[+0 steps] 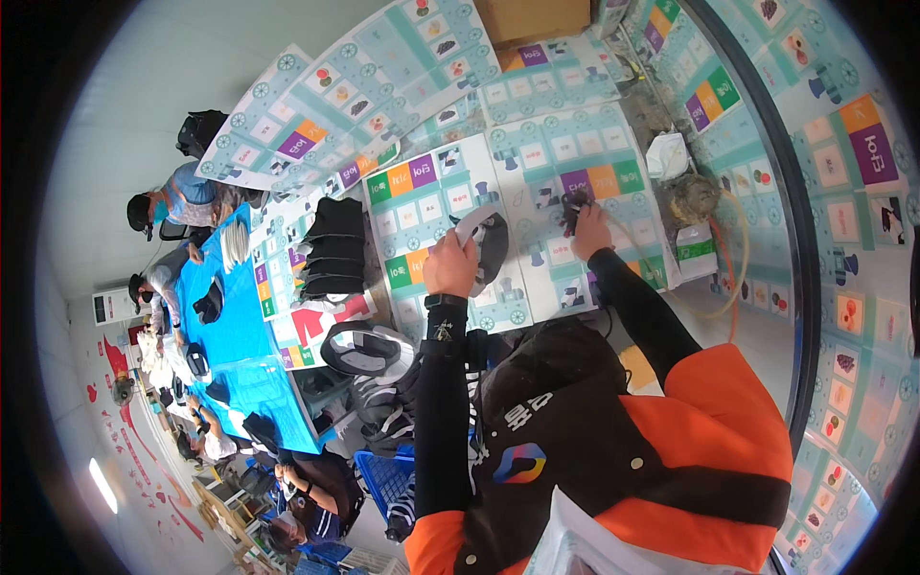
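Observation:
Over the printed table (537, 292), my left hand (450, 266) is closed on a curved black cloth piece (493, 251) with a white band (474, 222) along its upper side. The fingers grip its left edge. To the right, my right hand (592, 235) is closed on a small dark object (575, 207), whose kind I cannot make out. The two hands are apart. Left of my left hand lies a row of overlapping black cloth pieces (333, 249).
A bundle of black-and-white curved pieces (369, 353) sits near my left forearm, above a blue crate (379, 479). Far right stand a white bag (668, 155) and a pale hose (738, 240). Other people (172, 196) work at a blue-covered table (240, 335) on the left.

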Motion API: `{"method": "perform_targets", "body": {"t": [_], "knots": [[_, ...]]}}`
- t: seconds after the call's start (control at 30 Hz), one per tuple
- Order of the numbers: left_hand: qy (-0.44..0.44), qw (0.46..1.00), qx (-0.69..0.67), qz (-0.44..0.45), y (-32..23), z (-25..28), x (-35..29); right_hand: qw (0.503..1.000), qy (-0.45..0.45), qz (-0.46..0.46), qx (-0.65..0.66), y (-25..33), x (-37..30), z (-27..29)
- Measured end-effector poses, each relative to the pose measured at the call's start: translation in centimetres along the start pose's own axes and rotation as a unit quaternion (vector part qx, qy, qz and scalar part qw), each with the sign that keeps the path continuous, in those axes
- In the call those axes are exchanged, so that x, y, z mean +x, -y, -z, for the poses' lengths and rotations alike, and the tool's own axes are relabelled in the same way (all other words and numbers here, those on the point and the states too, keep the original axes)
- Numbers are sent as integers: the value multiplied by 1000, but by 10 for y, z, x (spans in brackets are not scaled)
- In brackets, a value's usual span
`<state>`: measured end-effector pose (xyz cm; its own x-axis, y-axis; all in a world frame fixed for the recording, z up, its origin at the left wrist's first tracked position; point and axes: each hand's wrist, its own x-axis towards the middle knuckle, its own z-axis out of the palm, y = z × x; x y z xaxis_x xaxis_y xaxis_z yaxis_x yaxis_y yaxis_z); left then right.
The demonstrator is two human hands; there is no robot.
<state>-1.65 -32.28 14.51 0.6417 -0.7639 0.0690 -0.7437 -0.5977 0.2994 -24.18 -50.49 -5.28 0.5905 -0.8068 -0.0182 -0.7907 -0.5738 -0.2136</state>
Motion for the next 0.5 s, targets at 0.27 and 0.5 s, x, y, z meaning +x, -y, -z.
{"method": "perform_targets", "body": {"t": [0.27, 0.5], "knots": [[14, 999, -5, 29, 0, -7, 9, 761, 339, -123, 539, 55, -16, 105], [31, 999, -19, 22, -13, -8, 15, 861, 303, -40, 406, 79, -20, 95]]}}
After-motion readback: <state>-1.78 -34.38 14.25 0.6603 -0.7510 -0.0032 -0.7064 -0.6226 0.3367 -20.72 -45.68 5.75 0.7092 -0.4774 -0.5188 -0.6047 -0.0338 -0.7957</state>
